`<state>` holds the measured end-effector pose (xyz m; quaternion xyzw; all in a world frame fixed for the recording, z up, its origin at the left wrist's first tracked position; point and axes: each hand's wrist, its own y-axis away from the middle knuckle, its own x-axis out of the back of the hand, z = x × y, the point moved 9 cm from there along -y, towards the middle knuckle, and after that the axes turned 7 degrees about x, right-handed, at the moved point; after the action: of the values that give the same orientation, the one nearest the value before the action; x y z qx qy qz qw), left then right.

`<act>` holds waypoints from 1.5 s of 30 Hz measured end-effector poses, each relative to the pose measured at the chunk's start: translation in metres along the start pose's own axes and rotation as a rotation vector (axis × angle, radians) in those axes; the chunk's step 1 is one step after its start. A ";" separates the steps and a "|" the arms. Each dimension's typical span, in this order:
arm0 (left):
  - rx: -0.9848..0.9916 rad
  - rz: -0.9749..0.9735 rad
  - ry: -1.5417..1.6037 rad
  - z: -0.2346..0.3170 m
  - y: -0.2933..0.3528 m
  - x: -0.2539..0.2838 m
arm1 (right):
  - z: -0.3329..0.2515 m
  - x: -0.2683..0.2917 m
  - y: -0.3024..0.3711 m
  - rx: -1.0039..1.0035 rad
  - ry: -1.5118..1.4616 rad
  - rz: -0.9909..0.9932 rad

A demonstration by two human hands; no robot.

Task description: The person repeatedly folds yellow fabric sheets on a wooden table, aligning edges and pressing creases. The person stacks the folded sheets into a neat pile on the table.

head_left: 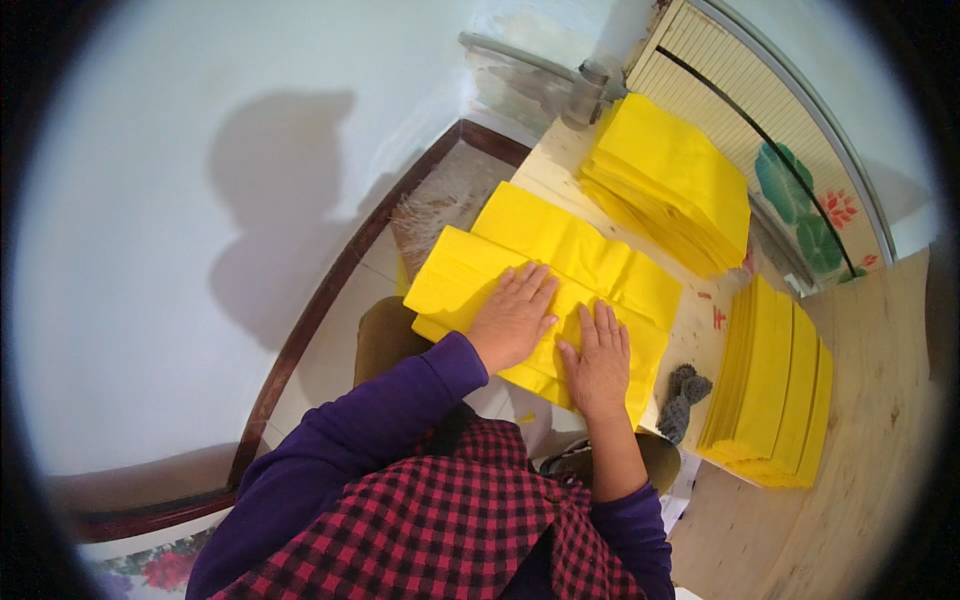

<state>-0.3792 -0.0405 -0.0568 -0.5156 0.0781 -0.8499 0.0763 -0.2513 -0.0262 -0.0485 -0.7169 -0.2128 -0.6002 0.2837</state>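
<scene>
Yellow sheets (580, 245), of paper or thin fabric, lie in front of me on the near end of a wooden table. Some are folded over in a band, with creases and wrinkles along the right part. My left hand (514, 312) rests flat on the folded band, fingers stretched toward the far side. To its right my right hand (600, 362) lies flat on the same yellow material, fingers extended and slightly apart. Neither hand grips anything. What lies beneath the palms is hidden.
A thick folded yellow stack (665, 180) stands farther back on the table (560, 160), near a clear jar (588, 92). Yellow bundles (770, 390) stand at the right. Between them and my right hand is a dark grey knitted item (682, 400). A white wall (150, 250) rises at the left.
</scene>
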 end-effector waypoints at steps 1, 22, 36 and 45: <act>-0.002 -0.013 -0.022 0.000 0.000 -0.002 | 0.001 0.000 0.002 0.001 -0.013 0.004; -0.031 -0.087 -0.105 -0.001 0.003 -0.008 | -0.043 0.027 -0.042 0.048 -0.152 0.047; -0.024 -0.067 -0.141 0.001 0.001 -0.010 | 0.030 -0.019 0.012 -0.302 0.063 -0.119; -0.041 -0.035 -0.110 0.003 0.001 -0.007 | 0.083 -0.004 0.044 -0.491 0.032 -0.113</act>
<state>-0.3736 -0.0403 -0.0617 -0.5641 0.0821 -0.8197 0.0549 -0.1623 -0.0035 -0.0693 -0.7417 -0.0960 -0.6600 0.0706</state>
